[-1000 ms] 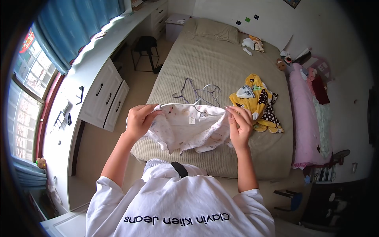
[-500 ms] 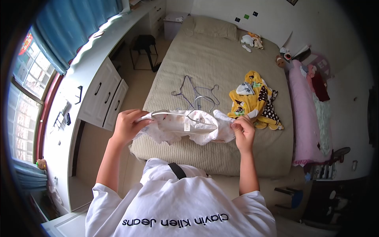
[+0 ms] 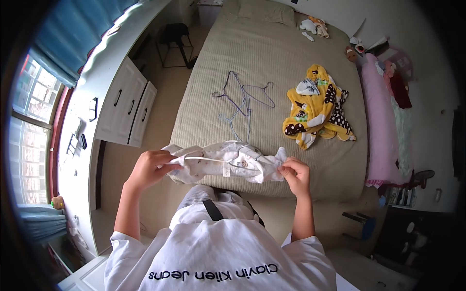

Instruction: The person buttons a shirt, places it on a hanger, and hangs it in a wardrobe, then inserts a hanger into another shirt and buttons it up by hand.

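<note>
A small white printed shirt is stretched between my two hands above the near edge of the bed. Inside its neck opening lies a white clothes hanger, its hook toward the middle. My left hand pinches the shirt's left shoulder near the hanger's end. At the other shoulder, my right hand is closed on the cloth. The hanger's right end is hidden in the fabric. Beyond the shirt, several loose hangers lie tangled on the bed.
A grey-green ribbed cover spreads over the bed. Crumpled yellow clothing lies on its right, with plush toys at the far corner. White drawers and a black stool stand left; a pink padded roll runs along the right.
Both hands have come down a little toward my body with the shirt and hanger. The shirt now sags and bunches more. My view has tilted, showing the loose hangers more fully.
</note>
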### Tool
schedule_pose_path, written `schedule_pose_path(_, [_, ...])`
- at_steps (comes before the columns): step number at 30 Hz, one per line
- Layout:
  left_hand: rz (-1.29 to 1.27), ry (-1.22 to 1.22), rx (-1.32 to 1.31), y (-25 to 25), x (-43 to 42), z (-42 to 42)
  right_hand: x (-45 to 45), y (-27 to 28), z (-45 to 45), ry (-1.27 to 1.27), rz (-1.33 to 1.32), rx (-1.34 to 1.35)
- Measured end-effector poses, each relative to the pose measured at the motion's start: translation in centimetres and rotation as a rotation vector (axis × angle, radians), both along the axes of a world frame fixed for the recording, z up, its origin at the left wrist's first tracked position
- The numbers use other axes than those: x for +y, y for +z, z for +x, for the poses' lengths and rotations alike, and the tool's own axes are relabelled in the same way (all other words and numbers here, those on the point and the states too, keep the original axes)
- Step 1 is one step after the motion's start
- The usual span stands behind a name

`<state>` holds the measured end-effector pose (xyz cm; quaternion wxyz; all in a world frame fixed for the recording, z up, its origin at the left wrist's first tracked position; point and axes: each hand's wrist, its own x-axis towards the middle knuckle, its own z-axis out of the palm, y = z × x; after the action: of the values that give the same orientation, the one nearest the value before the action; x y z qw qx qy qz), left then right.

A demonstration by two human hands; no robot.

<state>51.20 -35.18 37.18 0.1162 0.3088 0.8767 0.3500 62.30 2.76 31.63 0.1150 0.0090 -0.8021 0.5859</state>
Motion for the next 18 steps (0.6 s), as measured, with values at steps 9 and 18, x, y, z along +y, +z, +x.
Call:
schedule_pose_path(9, [-0.016, -0.189, -0.369, 2.6, -4.9, 0.8, -4.7, 1.1, 5.6, -0.018, -0.093, -0.179])
schedule_pose_path(18, [0.142, -0.296, -0.355, 3.7, -7.5, 0.3, -8.4, 6.1, 8.8, -0.084, -0.052, -0.196])
